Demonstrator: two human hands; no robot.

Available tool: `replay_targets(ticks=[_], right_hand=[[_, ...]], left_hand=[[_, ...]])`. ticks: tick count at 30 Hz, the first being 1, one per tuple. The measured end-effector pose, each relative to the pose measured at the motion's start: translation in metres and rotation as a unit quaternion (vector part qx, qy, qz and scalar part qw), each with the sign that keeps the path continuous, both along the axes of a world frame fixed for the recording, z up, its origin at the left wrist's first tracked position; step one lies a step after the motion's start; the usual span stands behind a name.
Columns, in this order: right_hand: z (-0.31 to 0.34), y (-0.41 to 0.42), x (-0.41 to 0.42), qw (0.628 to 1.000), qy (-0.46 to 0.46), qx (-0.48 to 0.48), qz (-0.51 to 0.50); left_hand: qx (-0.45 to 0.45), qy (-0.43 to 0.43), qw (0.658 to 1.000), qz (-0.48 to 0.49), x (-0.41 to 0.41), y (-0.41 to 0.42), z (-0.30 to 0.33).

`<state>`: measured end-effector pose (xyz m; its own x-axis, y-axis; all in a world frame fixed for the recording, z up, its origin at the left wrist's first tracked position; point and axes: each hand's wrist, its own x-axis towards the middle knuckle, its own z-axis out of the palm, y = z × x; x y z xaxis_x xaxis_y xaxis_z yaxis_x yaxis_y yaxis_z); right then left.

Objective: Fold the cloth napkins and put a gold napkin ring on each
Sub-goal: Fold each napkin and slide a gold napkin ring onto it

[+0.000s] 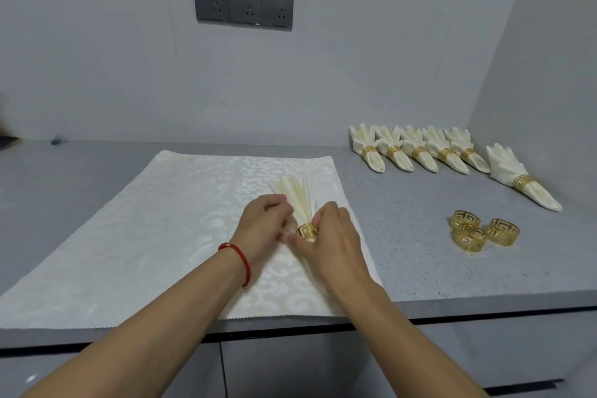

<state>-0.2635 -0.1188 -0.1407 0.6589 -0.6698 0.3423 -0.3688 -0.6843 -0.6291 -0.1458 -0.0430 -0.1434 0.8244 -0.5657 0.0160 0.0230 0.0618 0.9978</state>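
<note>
A cream folded napkin (298, 195) lies on a flat cream patterned cloth (155, 220), its pleated top fanning away from me. A gold napkin ring (307, 232) sits around the napkin's lower part. My left hand (263, 229) grips the napkin on its left side, fingers curled. My right hand (332, 236) holds the ring from the right, thumb and fingers pinching it. The napkin's lower tip is hidden under my hands.
Several finished napkins with gold rings stand in a row (420, 150) at the back right, one more (520, 181) lying nearer. Three loose gold rings (481, 231) lie on the grey counter (420, 252). Wall sockets (243, 5) sit above. The counter's front edge runs below my forearms.
</note>
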Motion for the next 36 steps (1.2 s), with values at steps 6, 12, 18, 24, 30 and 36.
replay_targets(ticks=[6, 12, 18, 24, 30, 36], right_hand=[[0.008, -0.026, 0.003, 0.99, -0.072, 0.115, 0.032], [0.0, -0.045, 0.022, 0.972, -0.097, 0.204, 0.07], [-0.001, -0.057, 0.011, 0.987, -0.033, 0.157, 0.01], [0.024, -0.063, 0.037, 0.987, -0.058, 0.147, 0.017], [0.013, -0.07, 0.055, 0.986, -0.036, 0.15, -0.058], [0.026, -0.038, 0.016, 0.994, 0.06, 0.029, -0.083]], left_hand=[[0.052, -0.087, 0.994, 0.05, -0.002, -0.008, 0.005], [0.019, -0.02, 0.999, 0.04, 0.004, -0.006, 0.005], [0.084, -0.059, 0.995, 0.019, 0.012, 0.009, 0.003], [0.122, -0.115, 0.986, 0.025, 0.027, -0.007, 0.018], [0.1, -0.132, 0.983, 0.076, 0.036, -0.016, 0.011], [0.082, -0.084, 0.992, 0.04, 0.037, -0.009, 0.007]])
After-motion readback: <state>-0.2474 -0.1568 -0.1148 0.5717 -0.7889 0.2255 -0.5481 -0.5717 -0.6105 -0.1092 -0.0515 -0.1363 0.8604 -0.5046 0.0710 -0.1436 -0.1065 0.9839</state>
